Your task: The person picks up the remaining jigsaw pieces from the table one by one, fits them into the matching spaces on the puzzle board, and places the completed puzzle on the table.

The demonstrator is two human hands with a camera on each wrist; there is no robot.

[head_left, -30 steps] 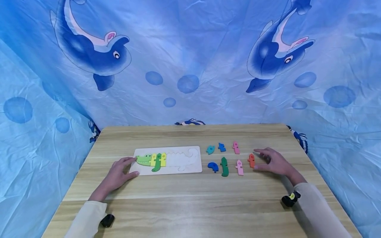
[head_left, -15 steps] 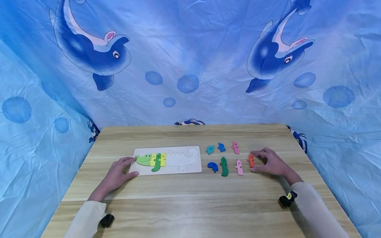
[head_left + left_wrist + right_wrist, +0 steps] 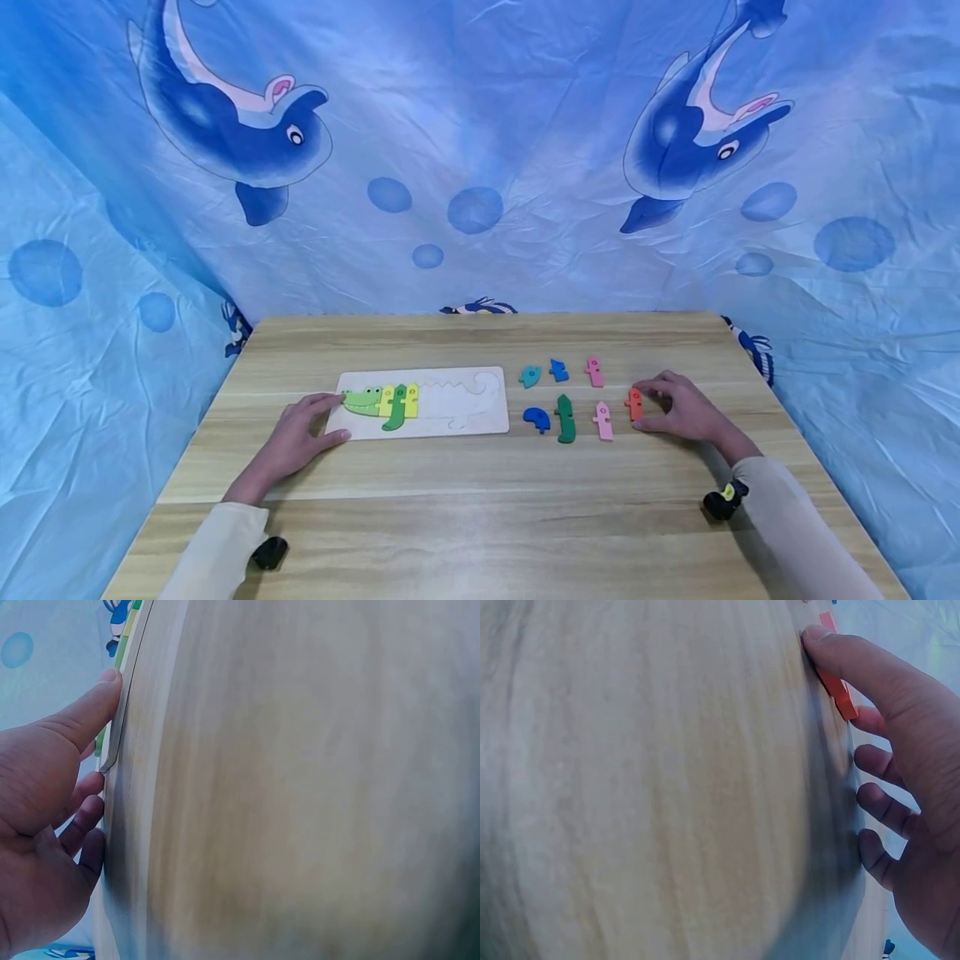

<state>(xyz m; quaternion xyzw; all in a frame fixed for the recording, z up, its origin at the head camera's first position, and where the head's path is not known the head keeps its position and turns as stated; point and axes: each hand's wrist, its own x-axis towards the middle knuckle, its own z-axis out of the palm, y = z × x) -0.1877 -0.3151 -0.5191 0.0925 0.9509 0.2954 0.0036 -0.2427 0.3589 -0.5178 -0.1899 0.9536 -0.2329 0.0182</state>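
A white puzzle board (image 3: 463, 423) lies flat, with a green crocodile head (image 3: 363, 402) and several yellow and green body pieces (image 3: 400, 403) set at its left part. My left hand (image 3: 298, 437) rests at the board's left end, thumb and index fingertip on its surface. In the left wrist view, the other fingers of that hand (image 3: 45, 817) bend loosely beside the board's edge. With thumb and index finger, my right hand (image 3: 686, 408) pinches the ends of an orange puzzle piece (image 3: 635, 405). The piece (image 3: 836, 690) is still on the tabletop, partly hidden by the thumb.
Loose pieces lie between board and right hand: teal (image 3: 530, 377), blue (image 3: 558, 371), dark blue (image 3: 536, 419), dark green (image 3: 566, 419), and two pink, one upper (image 3: 594, 372) and one lower (image 3: 603, 422). A blue dolphin-print cloth (image 3: 480, 150) hangs behind the wooden table (image 3: 450, 517).
My right hand has moved slightly left, and its thumb and index finger have closed in on the orange piece. The left hand and the board stay in place.
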